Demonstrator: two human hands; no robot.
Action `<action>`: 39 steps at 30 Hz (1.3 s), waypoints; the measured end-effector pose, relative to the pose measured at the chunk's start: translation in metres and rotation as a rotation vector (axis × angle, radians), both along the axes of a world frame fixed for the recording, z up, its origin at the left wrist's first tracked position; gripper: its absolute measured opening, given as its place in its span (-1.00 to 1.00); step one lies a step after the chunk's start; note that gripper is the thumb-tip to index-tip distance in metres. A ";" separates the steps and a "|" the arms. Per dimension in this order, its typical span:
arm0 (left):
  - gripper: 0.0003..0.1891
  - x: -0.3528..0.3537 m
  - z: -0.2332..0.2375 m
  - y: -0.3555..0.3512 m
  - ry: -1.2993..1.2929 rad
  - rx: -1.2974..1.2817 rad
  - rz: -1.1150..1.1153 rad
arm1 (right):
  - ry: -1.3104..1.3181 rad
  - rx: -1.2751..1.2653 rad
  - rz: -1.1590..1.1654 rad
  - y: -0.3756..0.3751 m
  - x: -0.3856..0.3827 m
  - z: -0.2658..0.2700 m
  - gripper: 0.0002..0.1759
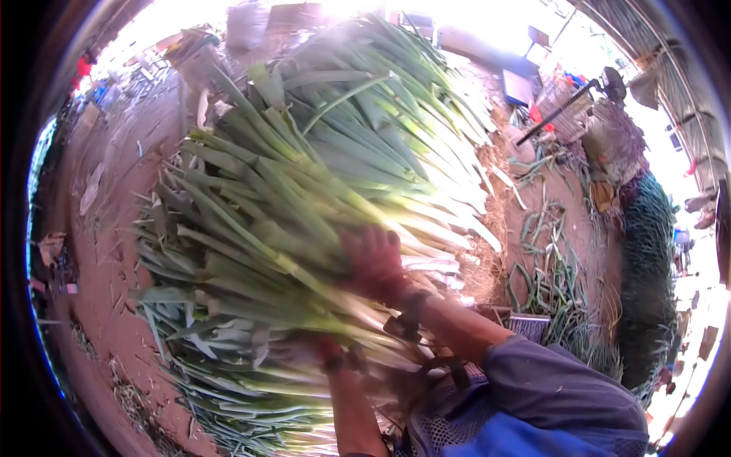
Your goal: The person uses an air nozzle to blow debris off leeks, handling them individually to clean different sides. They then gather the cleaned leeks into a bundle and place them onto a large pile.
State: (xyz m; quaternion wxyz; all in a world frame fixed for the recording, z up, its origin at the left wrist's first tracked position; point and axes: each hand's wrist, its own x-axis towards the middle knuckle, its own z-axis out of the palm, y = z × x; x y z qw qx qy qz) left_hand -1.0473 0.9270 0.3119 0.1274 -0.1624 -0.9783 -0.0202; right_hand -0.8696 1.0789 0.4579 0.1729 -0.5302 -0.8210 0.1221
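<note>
A large pile of leeks (358, 145), green leaves to the left and white stems to the right, fills the middle of the view. My right hand (375, 264), in a reddish glove, is closed over a loose bunch of leeks (293, 236) on the near side of the pile. Lower down, my left hand (308, 348) reaches in against the underside of that bunch. Leaves and blur hide its fingers. Both hands and the leeks around them are smeared by motion. More leeks (244, 404) lie below my left hand.
Straw (487, 228) lies along the stem ends. Loose leaf scraps (556, 266) litter the ground at right, beside a long dark green stack (647, 282). Bare earth (99, 305) runs along the left. A dark pole (560, 114) slants at upper right.
</note>
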 end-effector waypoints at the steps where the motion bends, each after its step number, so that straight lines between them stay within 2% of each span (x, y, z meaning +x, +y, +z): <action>1: -0.15 -0.003 -0.008 -0.005 -0.006 -0.005 -0.014 | -0.006 -0.005 -0.014 -0.001 0.001 -0.003 0.19; 3: 0.16 -0.010 -0.030 -0.016 -0.060 0.051 0.017 | 0.002 0.014 -0.007 -0.002 0.004 -0.008 0.21; 4: 0.19 0.013 0.015 -0.008 -0.092 0.064 -0.071 | -0.031 -0.009 -0.019 -0.004 0.005 -0.011 0.20; 7: 0.20 0.006 0.010 -0.013 -0.055 0.018 -0.079 | 0.013 0.053 -0.021 -0.003 0.009 -0.011 0.19; 9: 0.18 0.005 -0.001 -0.022 -0.049 0.047 -0.090 | 0.020 0.003 -0.024 -0.004 0.013 -0.015 0.19; 12: 0.18 0.008 -0.003 -0.022 -0.044 0.029 -0.083 | 0.057 0.001 -0.007 -0.007 0.017 -0.040 0.20; 14: 0.17 0.006 -0.007 -0.016 -0.039 0.031 -0.074 | 0.091 0.197 -0.036 -0.001 0.010 -0.056 0.16; 15: 0.17 0.007 -0.008 -0.015 -0.035 0.034 -0.063 | 0.100 0.212 -0.025 0.005 0.010 -0.060 0.16; 17: 0.17 0.007 -0.010 -0.017 -0.023 0.033 -0.052 | 0.056 -0.008 -0.018 0.001 0.009 -0.047 0.14; 22: 0.17 -0.004 -0.017 -0.028 0.008 0.043 -0.043 | 0.152 -0.116 0.024 0.004 0.022 -0.022 0.17; 25: 0.17 -0.013 -0.028 -0.031 -0.006 0.062 -0.031 | 0.184 -0.069 0.031 -0.003 0.032 -0.024 0.15; 27: 0.18 -0.025 -0.033 -0.037 -0.036 0.090 -0.024 | 0.198 0.113 0.012 -0.010 0.036 -0.031 0.14; 29: 0.18 -0.039 -0.034 -0.040 -0.091 0.125 -0.012 | 0.223 0.119 -0.020 -0.017 0.041 -0.031 0.14; 30: 0.20 -0.041 -0.031 -0.043 -0.041 0.122 -0.079 | 0.250 0.148 -0.030 -0.017 0.043 -0.026 0.13; 31: 0.21 -0.032 -0.007 -0.042 -0.040 -0.099 -0.131 | 0.254 0.149 -0.042 -0.018 0.047 -0.023 0.13; 33: 0.24 -0.054 0.001 -0.050 -0.306 -0.035 -0.111 | 0.291 0.082 -0.024 -0.023 0.054 -0.014 0.14; 35: 0.26 -0.073 0.024 -0.070 -0.699 0.256 -0.385 | 0.223 -0.039 -0.025 -0.034 0.065 0.004 0.10; 37: 0.17 -0.051 0.065 -0.094 -0.937 0.475 -0.265 | 0.317 -0.001 -0.040 -0.059 0.080 0.022 0.01; 38: 0.17 -0.050 0.071 -0.112 -0.927 0.481 -0.252 | 0.323 -0.003 -0.024 -0.076 0.091 0.026 0.01; 39: 0.06 -0.049 0.078 -0.133 -1.022 0.565 -0.217 | 0.380 -0.079 0.059 -0.099 0.105 0.028 -0.09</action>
